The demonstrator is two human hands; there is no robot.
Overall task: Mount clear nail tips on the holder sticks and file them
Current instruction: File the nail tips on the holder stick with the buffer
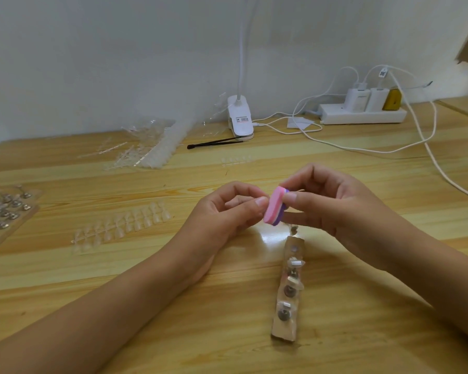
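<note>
Filing looks like the step in hand. The file block [276, 207], pink on one side & purple on the other, is up in the air, low over the table [362, 306], btw the two hands. The right hand [333, 209] pinches it, thumb on top & fingers under. The left hand [227, 211] has its fingers curled in, w/ the thumb tip touching the pink side. It may pinch a nail tip there, but that spot is hidden, so can't tell.

Just below the block a strip [287, 327] lies on the table. It carries three mounted tips [295, 263] on round holders, in a row toward the person.

To do it well, the person should prob. keep the block still in the right hand & rub softly, w/ short strokes. A clear tip is thin & hard to see, so pressing hard could bend it or pop it loose. Staying low over the bright spot on the table would help, so a dropped tip stays near.

Farther left lie the spare tips [125, 225] in rows, and a board [16, 225] w/ metal holders sits at the edge. At the back are a clear bag [152, 147], a lamp clip [240, 120] & a power strip [362, 114].
</note>
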